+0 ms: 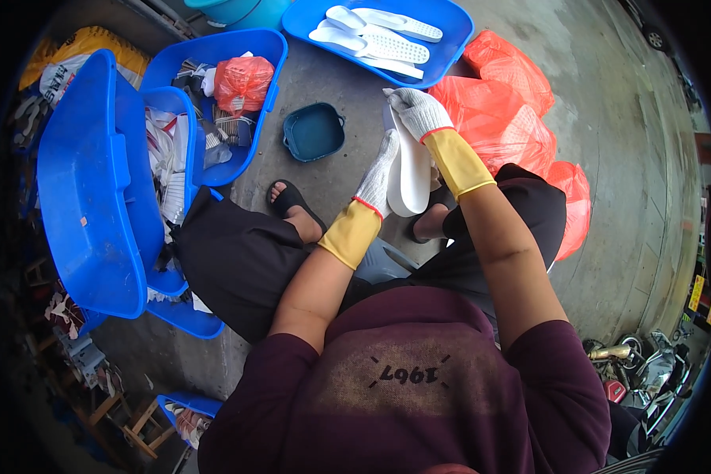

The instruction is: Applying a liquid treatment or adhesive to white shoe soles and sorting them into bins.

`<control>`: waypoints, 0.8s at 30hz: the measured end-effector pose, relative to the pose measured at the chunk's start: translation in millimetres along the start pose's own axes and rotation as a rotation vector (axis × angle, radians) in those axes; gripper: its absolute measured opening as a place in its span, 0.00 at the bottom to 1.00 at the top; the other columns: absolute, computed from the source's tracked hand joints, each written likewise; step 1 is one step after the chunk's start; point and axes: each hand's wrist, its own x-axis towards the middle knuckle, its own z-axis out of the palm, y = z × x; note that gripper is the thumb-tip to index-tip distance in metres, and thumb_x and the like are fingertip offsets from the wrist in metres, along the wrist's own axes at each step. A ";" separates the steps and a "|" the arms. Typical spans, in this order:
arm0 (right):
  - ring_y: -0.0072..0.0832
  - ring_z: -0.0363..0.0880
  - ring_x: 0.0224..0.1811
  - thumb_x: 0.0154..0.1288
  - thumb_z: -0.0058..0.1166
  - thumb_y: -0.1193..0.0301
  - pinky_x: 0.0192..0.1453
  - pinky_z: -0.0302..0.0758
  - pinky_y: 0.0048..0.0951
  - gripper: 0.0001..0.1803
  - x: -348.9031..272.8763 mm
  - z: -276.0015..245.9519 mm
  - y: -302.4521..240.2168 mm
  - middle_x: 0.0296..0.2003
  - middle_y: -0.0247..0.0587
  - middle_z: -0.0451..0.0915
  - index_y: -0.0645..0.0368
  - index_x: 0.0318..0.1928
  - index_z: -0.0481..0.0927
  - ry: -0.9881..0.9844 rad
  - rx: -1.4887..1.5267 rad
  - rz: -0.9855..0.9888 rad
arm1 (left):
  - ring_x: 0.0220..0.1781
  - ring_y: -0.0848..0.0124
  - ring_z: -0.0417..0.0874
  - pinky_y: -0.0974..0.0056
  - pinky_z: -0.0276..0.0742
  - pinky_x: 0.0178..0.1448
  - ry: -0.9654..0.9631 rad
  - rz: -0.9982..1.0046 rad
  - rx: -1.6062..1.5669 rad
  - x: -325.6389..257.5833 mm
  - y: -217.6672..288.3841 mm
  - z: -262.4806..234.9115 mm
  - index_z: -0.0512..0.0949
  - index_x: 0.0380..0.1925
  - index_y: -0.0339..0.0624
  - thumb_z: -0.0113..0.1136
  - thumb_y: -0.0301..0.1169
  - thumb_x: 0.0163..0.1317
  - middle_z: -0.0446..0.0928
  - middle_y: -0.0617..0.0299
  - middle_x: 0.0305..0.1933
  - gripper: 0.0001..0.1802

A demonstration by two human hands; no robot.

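A white shoe sole (pixel 410 175) is held lengthwise between my knees, its rounded end toward me. My left hand (pixel 379 172), in a white knit glove with a yellow cuff, is closed along its left edge. The far end is in the closed fingers of my right hand (pixel 419 111), gloved the same way. A thin white edge shows along the sole's upper left; whether it is a second piece I cannot tell. Beyond my hands, several white soles (pixel 387 49), some with dotted holes, lie in a blue tub (pixel 305 25).
Orange-red plastic bags (pixel 504 118) are heaped to the right. A small dark teal basin (pixel 314 133) stands on the concrete floor (pixel 355 99). Large blue tubs (pixel 83 201) at left hold scraps and a tied red bag (pixel 243 84). My sandalled feet flank the sole.
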 end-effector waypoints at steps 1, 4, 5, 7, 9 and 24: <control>0.53 0.86 0.51 0.82 0.44 0.50 0.58 0.80 0.46 0.27 -4.8 -1.4 1.0 0.43 0.56 0.87 0.58 0.47 0.88 -0.072 -0.192 0.128 | 0.52 0.54 0.88 0.50 0.88 0.57 0.050 0.056 0.008 5.9 -1.7 -2.8 0.74 0.66 0.41 0.42 0.64 0.79 0.83 0.47 0.55 0.38; 0.55 0.86 0.44 0.82 0.41 0.54 0.52 0.81 0.51 0.26 -30.0 6.8 4.8 0.39 0.56 0.87 0.55 0.41 0.89 -0.190 -0.336 0.046 | 0.61 0.55 0.84 0.51 0.84 0.63 -0.025 0.127 -0.093 6.0 10.4 -14.2 0.68 0.73 0.45 0.46 0.61 0.79 0.78 0.49 0.64 0.37; 0.54 0.87 0.42 0.80 0.46 0.57 0.50 0.82 0.52 0.21 -44.3 16.1 -14.8 0.38 0.54 0.87 0.54 0.42 0.89 -0.157 -0.356 -0.052 | 0.69 0.56 0.79 0.51 0.79 0.70 0.046 0.204 -0.056 14.2 12.9 -39.2 0.62 0.78 0.47 0.50 0.59 0.79 0.74 0.51 0.71 0.39; 0.53 0.86 0.40 0.75 0.53 0.60 0.48 0.81 0.51 0.13 -80.7 19.4 -39.9 0.35 0.53 0.86 0.52 0.42 0.89 -0.134 -0.328 -0.078 | 0.67 0.57 0.79 0.50 0.77 0.72 0.063 0.255 -0.129 16.3 12.0 -54.6 0.62 0.78 0.47 0.52 0.59 0.78 0.76 0.53 0.67 0.39; 0.53 0.86 0.39 0.71 0.56 0.62 0.45 0.81 0.51 0.10 -108.3 23.9 -54.4 0.34 0.53 0.86 0.51 0.40 0.87 -0.170 -0.294 -0.071 | 0.58 0.55 0.84 0.47 0.81 0.64 0.023 0.303 -0.194 28.7 14.2 -72.6 0.65 0.75 0.45 0.52 0.59 0.77 0.79 0.51 0.61 0.38; 0.48 0.88 0.46 0.66 0.60 0.62 0.52 0.83 0.47 0.10 18.2 56.0 8.1 0.39 0.48 0.89 0.50 0.39 0.91 0.203 -0.081 0.212 | 0.69 0.60 0.79 0.56 0.74 0.73 0.139 0.027 -0.059 41.3 -2.9 -47.0 0.69 0.74 0.47 0.49 0.59 0.80 0.76 0.56 0.70 0.35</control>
